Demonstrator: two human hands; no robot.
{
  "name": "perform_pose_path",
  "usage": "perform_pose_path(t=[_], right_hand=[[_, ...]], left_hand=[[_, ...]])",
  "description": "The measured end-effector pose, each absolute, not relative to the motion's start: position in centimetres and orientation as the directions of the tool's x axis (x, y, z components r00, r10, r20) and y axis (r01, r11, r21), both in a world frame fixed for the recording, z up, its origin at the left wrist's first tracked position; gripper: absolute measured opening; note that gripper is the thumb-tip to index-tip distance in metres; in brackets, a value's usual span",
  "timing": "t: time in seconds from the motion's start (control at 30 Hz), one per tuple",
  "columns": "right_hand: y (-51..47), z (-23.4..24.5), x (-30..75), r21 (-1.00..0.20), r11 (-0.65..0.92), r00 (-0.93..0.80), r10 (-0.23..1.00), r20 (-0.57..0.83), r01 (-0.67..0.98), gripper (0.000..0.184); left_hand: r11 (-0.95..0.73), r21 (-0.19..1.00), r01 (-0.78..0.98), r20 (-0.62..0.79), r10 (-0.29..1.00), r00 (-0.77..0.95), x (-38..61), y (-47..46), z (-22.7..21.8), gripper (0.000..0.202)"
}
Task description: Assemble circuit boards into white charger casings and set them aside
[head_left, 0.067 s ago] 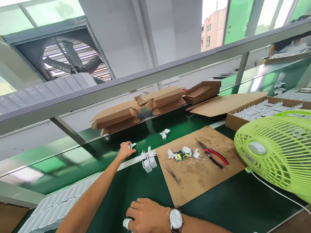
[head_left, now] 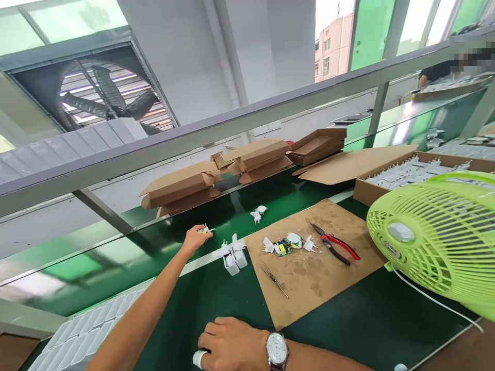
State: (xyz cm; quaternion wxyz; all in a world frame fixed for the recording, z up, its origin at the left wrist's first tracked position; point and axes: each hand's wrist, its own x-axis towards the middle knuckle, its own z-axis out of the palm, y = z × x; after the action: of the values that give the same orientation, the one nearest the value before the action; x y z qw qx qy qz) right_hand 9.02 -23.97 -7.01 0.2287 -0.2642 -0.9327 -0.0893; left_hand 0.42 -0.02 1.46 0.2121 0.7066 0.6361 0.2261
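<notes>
My left hand reaches out over the green belt at the far side of the bench. Its fingers are closed on a small circuit board with white plug parts, partly covered by the fingertips. My right hand lies palm down near the front edge, fingers loosely bent and nothing seen in it; a white wrap covers its thumb. Between the hands stand two white adapter housings with plug pieces on top. Another board with a white plug piece rests farther along the belt.
On a brown cardboard sheet lie circuit boards, tweezers and red-and-black pliers. A green fan stands at right, before a box of white parts. White housings fill the lower left; cardboard boxes line the back.
The fingers of my left hand have drawn together on the circuit board, and more of it shows past the fingertips. My right hand stays put. The view has shifted slightly.
</notes>
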Motion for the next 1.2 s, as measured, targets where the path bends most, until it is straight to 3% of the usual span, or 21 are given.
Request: perform_pose_path(t=[0.17,0.3,0.43,0.53,0.6,0.73,0.87,1.0,1.2], right_hand=[[-24.3,-6.4,9.0,0.044,0.829,-0.743,0.474,0.472,0.557,0.014],[-24.2,-6.6,8.9,0.06,0.824,-0.745,0.475,0.469,0.563,0.014],[-23.6,-7.5,8.7,0.073,0.826,-0.754,0.468,0.461,0.558,0.018],[-23.3,-8.0,8.6,0.068,0.827,-0.75,0.469,0.466,0.559,0.016],[-23.1,-8.1,8.6,0.07,0.834,-0.758,0.459,0.463,0.548,0.014],[-22.8,-8.6,8.3,0.082,0.854,-0.781,0.426,0.457,0.514,0.009],[-22.3,-9.0,8.2,0.057,0.868,-0.786,0.416,0.458,0.493,0.01],[-22.5,-8.1,8.8,0.057,0.872,-0.791,0.411,0.453,0.486,0.011],[-23.4,-6.4,9.3,0.004,0.834,-0.763,0.504,0.404,0.552,0.014]], left_hand=[[-0.347,0.662,0.664,0.155,0.93,0.332,4.1,-2.2,5.6,0.048],[-0.583,0.65,0.487,0.216,0.756,0.618,8.8,-7.7,5.7,0.05],[-0.823,0.541,0.172,0.133,0.286,0.949,12.6,-12.5,3.0,0.057],[-0.848,0.524,0.079,0.094,0.15,0.984,14.4,-12.3,2.5,0.056],[-0.839,0.526,0.144,0.098,0.227,0.969,15.1,-10.3,3.4,0.045],[-0.778,0.455,0.434,0.065,0.515,0.855,14.7,-4.6,5.5,0.005],[-0.656,0.439,0.614,0.044,0.698,0.714,12.2,-1.0,5.2,0.018],[-0.573,0.496,0.652,0.092,0.782,0.617,9.7,-0.4,4.0,0.023],[-0.533,0.6,0.596,0.376,0.846,0.379,6.1,-1.4,5.6,0.031]])
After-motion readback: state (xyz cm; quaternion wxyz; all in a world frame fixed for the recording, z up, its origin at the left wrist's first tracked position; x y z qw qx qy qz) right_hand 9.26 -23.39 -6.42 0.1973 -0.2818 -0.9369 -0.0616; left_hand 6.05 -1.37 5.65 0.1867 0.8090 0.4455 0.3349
